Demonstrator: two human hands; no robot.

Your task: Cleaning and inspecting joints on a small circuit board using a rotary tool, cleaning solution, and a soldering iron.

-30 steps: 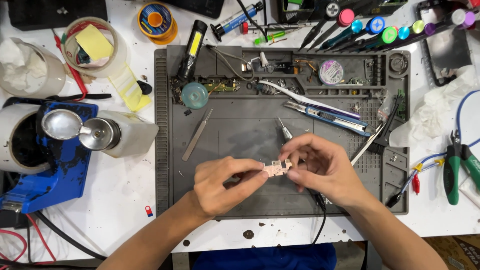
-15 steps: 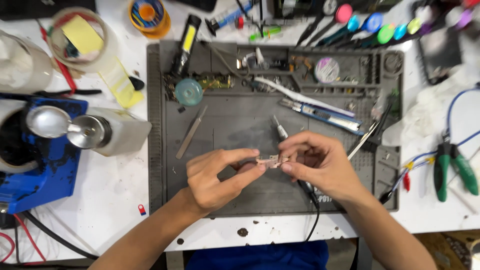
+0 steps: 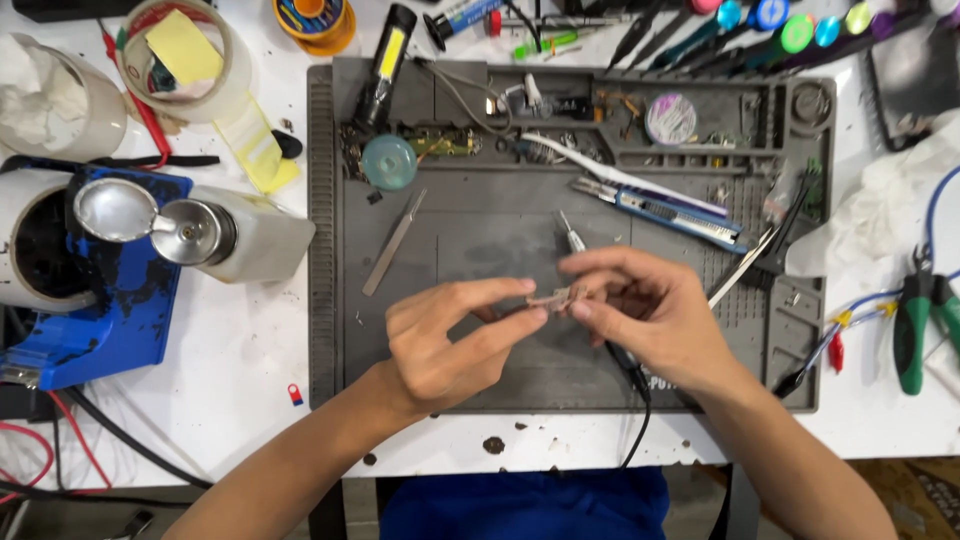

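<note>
Fingertips of both my hands met on one small pale pinkish part [image 3: 553,297], a flat little piece that I held above the grey silicone work mat [image 3: 480,250]. My left hand [image 3: 445,340] pinched its left end between thumb and forefinger, and my right hand [image 3: 650,315] pinched its right end in the same way, so the piece was between the two hands, lifted off the mat. What kind of part it was I could not tell, it was too small. Just behind my right fingers lay a thin screwdriver with a metal tip [image 3: 570,235], and a black cable [image 3: 635,400] passed under my right palm toward me. Left of my grip, further away, a slim metal tweezer [image 3: 393,243] lay slanted on the mat. Behind my right hand was a blue utility knife [image 3: 665,208]. Well to the right, off the mat, green-handled pliers [image 3: 925,320] rested on the white table [image 3: 250,400].
</note>
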